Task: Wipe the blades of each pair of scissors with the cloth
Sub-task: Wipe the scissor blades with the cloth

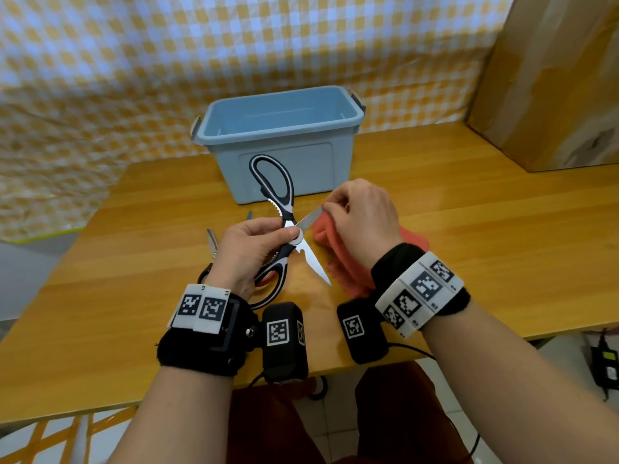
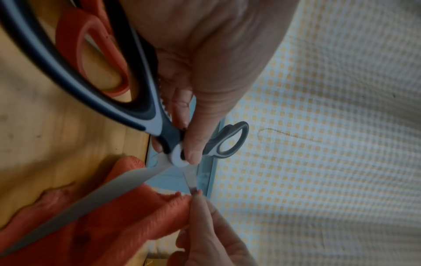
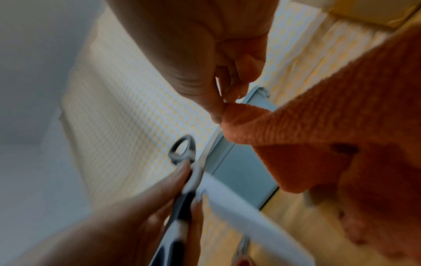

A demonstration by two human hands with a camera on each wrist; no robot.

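Black-and-white kitchen scissors [image 1: 288, 209] are held spread wide above the table. My left hand [image 1: 284, 236] grips them at the pivot, thumb on the white rivet [image 2: 180, 158]. One blade [image 1: 308, 219] points up-right, the other [image 1: 318, 267] down-right. My right hand [image 1: 326, 207] pinches a fold of the orange cloth [image 1: 338, 259] around the tip of the upper blade. In the right wrist view, thumb and finger squeeze the cloth [image 3: 318, 144] over the blade edge. The rest of the cloth hangs under my right palm onto the table.
A second pair of scissors [image 1: 211, 242] lies on the table behind my left hand. Orange-handled scissors [image 2: 91, 54] lie under it. An open blue bin [image 1: 284, 128] stands just beyond the hands. A cardboard box [image 1: 552, 78] is at the far right. The wooden table [image 1: 469, 229] ends near my wrists.
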